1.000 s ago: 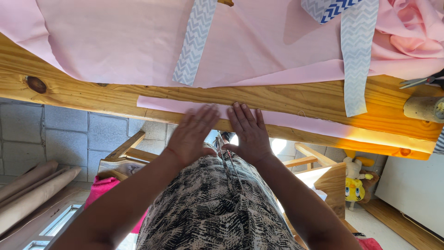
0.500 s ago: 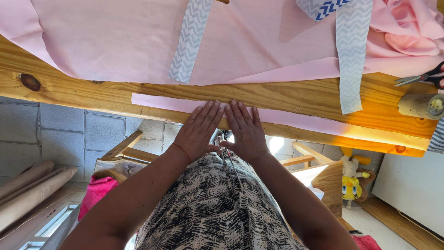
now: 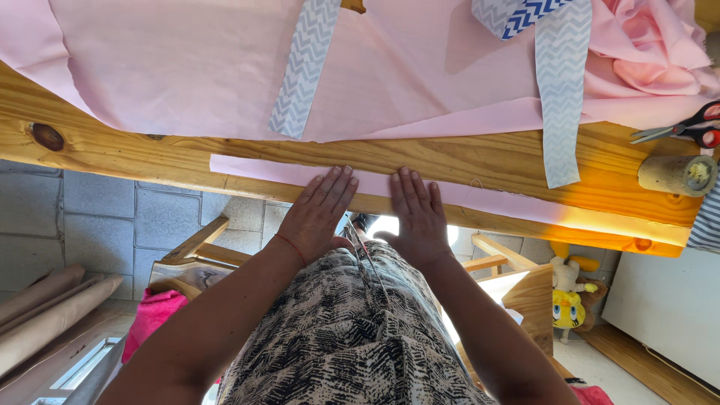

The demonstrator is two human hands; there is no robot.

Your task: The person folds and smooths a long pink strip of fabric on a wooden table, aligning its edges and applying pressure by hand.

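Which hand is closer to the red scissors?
The right hand. It lies flat on the pink strip, with the scissors far off up the wooden table on its side. The left hand lies on the strip too, farther away.

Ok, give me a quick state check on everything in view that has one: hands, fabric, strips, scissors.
left hand: open, flat on the pink strip
right hand: open, flat on the pink strip
pink strip: lying flat along the table edge
pink fabric: spread out, bunched at far right
chevron strips: laid across the fabric
scissors: closed, unheld
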